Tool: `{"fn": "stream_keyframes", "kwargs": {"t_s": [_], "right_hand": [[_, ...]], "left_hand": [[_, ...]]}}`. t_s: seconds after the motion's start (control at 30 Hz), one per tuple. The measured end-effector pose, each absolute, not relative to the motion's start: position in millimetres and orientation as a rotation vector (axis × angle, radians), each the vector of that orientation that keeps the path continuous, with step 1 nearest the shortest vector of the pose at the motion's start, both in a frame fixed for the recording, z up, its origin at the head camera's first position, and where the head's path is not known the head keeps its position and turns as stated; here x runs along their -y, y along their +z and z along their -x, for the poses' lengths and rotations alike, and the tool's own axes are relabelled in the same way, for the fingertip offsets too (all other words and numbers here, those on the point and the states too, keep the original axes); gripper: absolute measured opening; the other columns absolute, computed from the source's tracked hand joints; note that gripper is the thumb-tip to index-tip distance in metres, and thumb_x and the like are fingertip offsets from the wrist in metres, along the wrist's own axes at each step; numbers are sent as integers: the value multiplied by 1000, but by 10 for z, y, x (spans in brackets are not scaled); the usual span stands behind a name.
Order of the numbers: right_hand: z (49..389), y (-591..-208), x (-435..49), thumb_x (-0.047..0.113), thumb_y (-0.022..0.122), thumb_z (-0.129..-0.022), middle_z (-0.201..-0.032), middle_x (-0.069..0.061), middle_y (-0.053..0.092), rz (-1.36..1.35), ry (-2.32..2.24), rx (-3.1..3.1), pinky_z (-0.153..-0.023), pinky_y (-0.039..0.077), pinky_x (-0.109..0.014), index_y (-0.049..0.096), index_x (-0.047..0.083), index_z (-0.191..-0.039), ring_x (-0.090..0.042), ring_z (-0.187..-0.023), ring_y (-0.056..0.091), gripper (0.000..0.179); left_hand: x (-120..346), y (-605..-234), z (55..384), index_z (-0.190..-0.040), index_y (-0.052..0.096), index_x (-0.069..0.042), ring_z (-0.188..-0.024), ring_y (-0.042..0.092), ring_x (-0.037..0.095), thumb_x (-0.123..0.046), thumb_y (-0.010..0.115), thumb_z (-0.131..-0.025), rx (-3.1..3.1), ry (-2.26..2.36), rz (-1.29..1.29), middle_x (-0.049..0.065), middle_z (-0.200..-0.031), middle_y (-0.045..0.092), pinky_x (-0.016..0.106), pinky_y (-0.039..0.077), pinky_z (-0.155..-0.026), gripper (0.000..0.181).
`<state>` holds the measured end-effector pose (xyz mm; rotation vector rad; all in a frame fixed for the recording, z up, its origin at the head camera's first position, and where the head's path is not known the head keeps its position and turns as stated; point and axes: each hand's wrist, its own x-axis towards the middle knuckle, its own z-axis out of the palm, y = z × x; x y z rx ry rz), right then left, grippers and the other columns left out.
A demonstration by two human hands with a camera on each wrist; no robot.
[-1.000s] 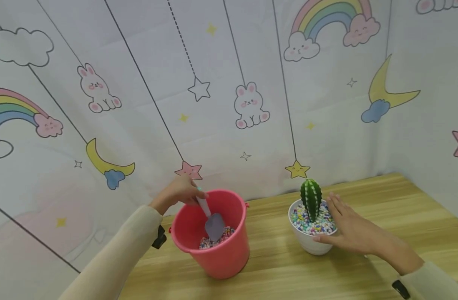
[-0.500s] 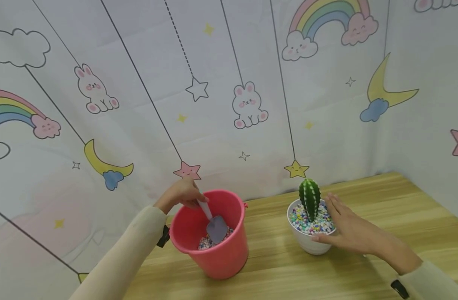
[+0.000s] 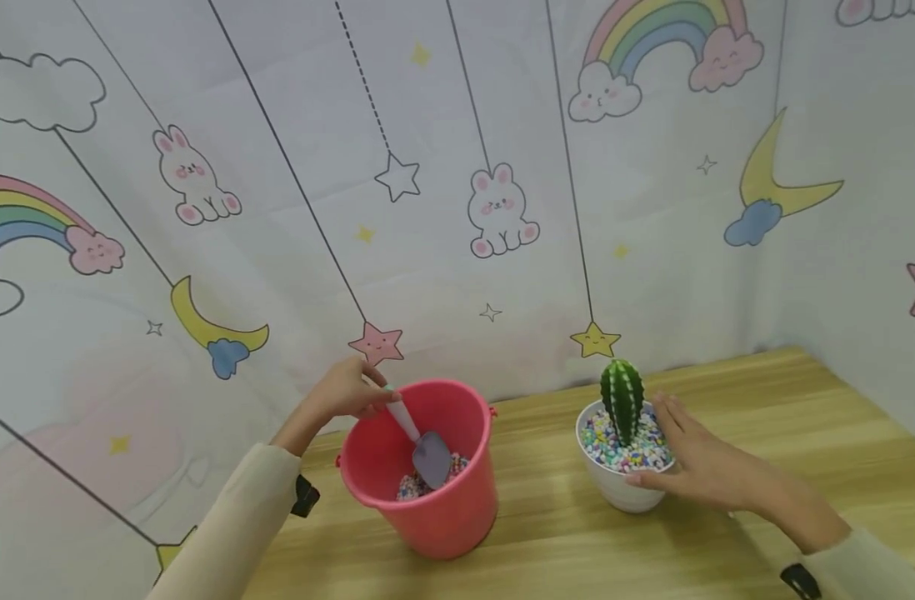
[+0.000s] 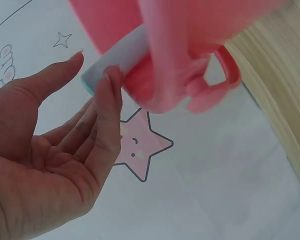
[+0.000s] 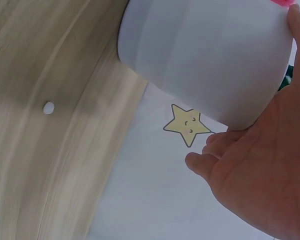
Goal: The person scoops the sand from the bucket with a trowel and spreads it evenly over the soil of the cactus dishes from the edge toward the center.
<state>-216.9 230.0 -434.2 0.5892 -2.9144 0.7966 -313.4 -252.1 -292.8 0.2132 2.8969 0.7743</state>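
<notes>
A toy shovel [image 3: 432,458] with a grey blade and white handle leans inside the pink bucket [image 3: 457,525], its blade on small coloured pebbles [image 3: 412,486]. At the handle's teal-tipped end is my left hand [image 3: 350,390]; in the left wrist view its fingertips touch the handle [image 4: 122,55] while the thumb stands apart from it. On the right, my right hand [image 3: 708,467] rests with extended fingers along the side of a white pot [image 3: 626,492], thumb near the front rim. The pot holds a green cactus [image 3: 622,400] among multicoloured pebbles [image 3: 615,454].
Bucket and pot stand apart on a wood-grain table [image 3: 547,542]. Close behind them hangs a white cloth [image 3: 427,275] printed with stars, rabbits and rainbows. One loose white pebble [image 5: 48,107] lies on the table near the pot.
My left hand's grip on the shovel handle has loosened, and the hand has shifted slightly left. The shovel leans in the bucket. My right hand has stayed at the pot.
</notes>
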Motion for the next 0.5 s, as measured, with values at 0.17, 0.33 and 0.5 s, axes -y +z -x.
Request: {"fn": "stream_keyframes", "kwargs": {"t_s": [0.17, 0.33, 0.5], "right_hand": [[2155, -4337, -2353, 62, 73, -91, -168, -42, 6, -610, 848, 2942, -121, 26, -78, 6, -13, -162, -64, -153, 15, 124], [2123, -4317, -2389, 60, 74, -91, -168, -40, 10, -631, 866, 2953, -117, 33, -77, 10, -11, -163, -65, -151, 22, 120], [2129, -4265, -2431, 60, 73, -92, -168, -38, 20, -620, 845, 2925, -112, 40, -79, 21, -7, -163, -65, -148, 31, 110]], "left_hand": [[2724, -2947, 3041, -130, 65, 6, -85, 81, 25, -29, 73, -100, -2840, 940, -224, 20, -104, 78, 39, 70, -77, 47], [2945, -2921, 2883, -136, 60, 6, -91, 81, 29, -34, 65, -105, -2847, 1085, -258, 25, -111, 77, 39, 70, -81, 50], [3068, -2910, 2734, -142, 55, 5, -93, 80, 24, -40, 62, -106, -2892, 1182, -204, 25, -118, 75, 37, 69, -87, 58]]}}
